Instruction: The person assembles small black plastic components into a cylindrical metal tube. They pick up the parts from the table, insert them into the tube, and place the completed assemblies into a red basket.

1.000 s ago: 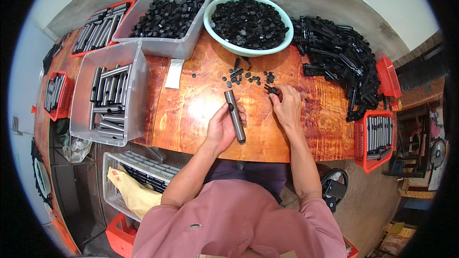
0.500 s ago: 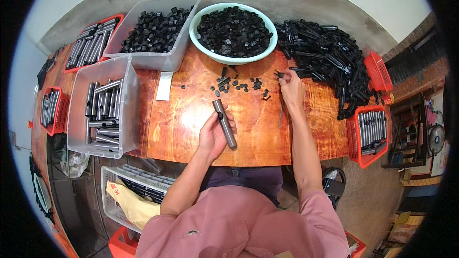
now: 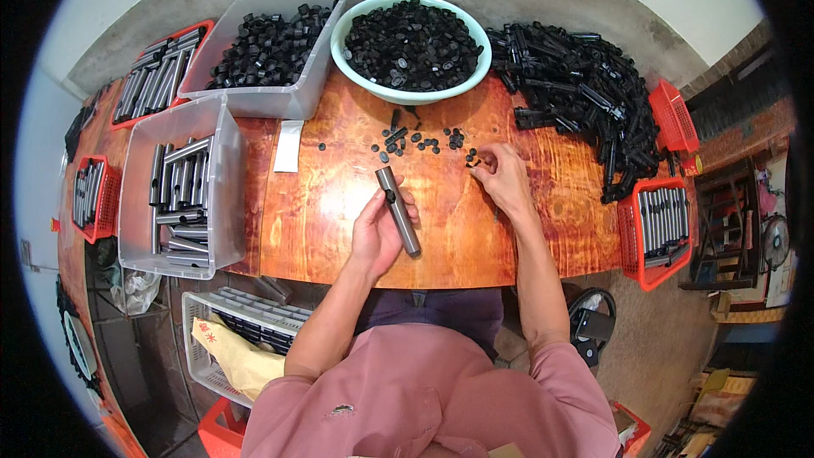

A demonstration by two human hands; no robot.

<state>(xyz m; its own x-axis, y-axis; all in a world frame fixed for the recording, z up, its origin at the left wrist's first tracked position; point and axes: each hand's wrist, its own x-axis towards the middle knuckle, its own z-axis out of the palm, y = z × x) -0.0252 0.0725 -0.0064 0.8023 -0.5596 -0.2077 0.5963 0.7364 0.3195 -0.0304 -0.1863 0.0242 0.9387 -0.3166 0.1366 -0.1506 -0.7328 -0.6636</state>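
- Here's your left hand [image 3: 379, 233], over the worktop [image 3: 314, 246] toward the middle of its near edge, fingers wrapped around a grey tube [image 3: 399, 214].
- That tube leans in your grip, its upper end pointing to the far edge and a dark round hole showing in its side.
- Over on the right, your right hand [image 3: 507, 180] reaches inward, thumb and fingertips drawn close at a small black piece [image 3: 472, 163]; whether they pinch it, you can't tell from here.
- Just beside those fingertips, loose black bits [image 3: 384, 157] lie scattered across the middle of the worktop.
- Up at the far edge, a mint-green bowl [image 3: 413, 97] brims with black caps, and a heap of black parts [image 3: 585, 102] fills the far right corner.
- Near the right end of your near edge, a red basket [image 3: 629, 239] carries more tubes.
- Left of your tube, a white strip [image 3: 287, 148] lies flat, with a clear bin [image 3: 225, 229] of grey tubes beyond it, by the near edge.
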